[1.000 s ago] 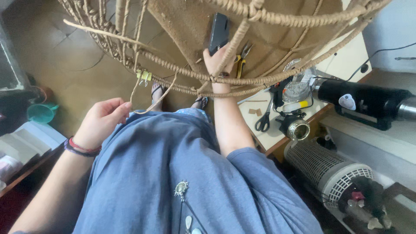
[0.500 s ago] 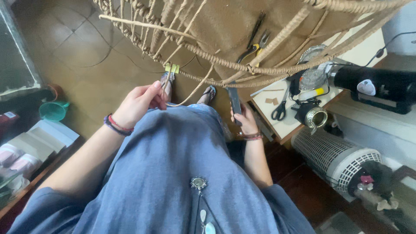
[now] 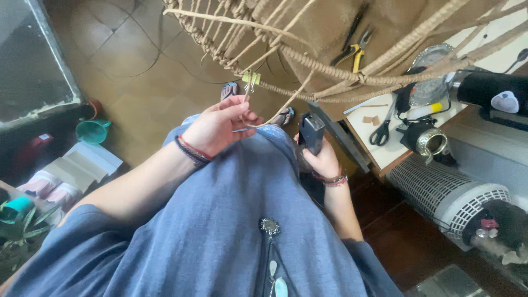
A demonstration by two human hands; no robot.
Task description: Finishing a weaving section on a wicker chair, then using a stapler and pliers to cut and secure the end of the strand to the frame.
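Here the left hand is raised in front of the blue dress, fingers curled narrowly and pinching a thin pale cane strand that runs up and to the right into the wicker frame overhead. The strand leaves the fingertips at the hand's right side and climbs away from it; the frame itself hangs above and beyond the hand, not touching it. A small yellow clip is fastened on the frame's lower rim, just above the left hand's fingertips and apart from them. Dark and red bands sit on that wrist.

The right hand is lower and to the right, close against the dress, closed around a dark handheld tool that stands up out of the fist. The tool's top points toward the frame's rim but stays clear of it. Beaded bands circle this wrist too.

Between the two hands, past the dress hem, sandalled feet show on the brown tiled floor.

To the right a low white table carries scissors, and yellow-handled pliers lie farther back, seen through the weave. A white ribbed heater lies on the floor below the table. At the left a green cup stands on the floor near some boxes.
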